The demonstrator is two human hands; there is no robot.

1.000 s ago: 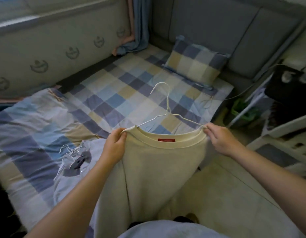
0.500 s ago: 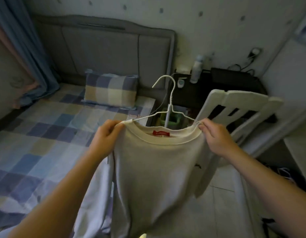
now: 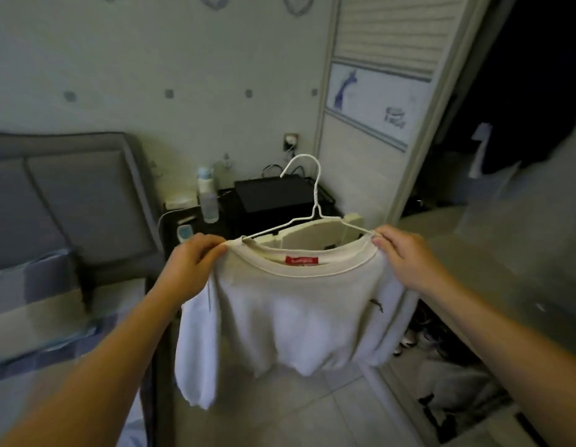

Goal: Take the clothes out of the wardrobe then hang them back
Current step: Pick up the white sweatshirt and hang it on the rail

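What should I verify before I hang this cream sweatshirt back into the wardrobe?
1. Left hand grips one sweatshirt shoulder: ok.
2. Right hand grips the other shoulder: ok.
3. White wire hanger sits inside the collar, hook upright: ok.
4. Wardrobe stands open on the right: ok.
5. Free space inside it: cannot tell, interior dark.

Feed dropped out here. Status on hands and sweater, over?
Left hand and right hand each pinch a shoulder of the cream sweater. Sweater on white wire hanger, held up. White chair behind it; open wardrobe at right.
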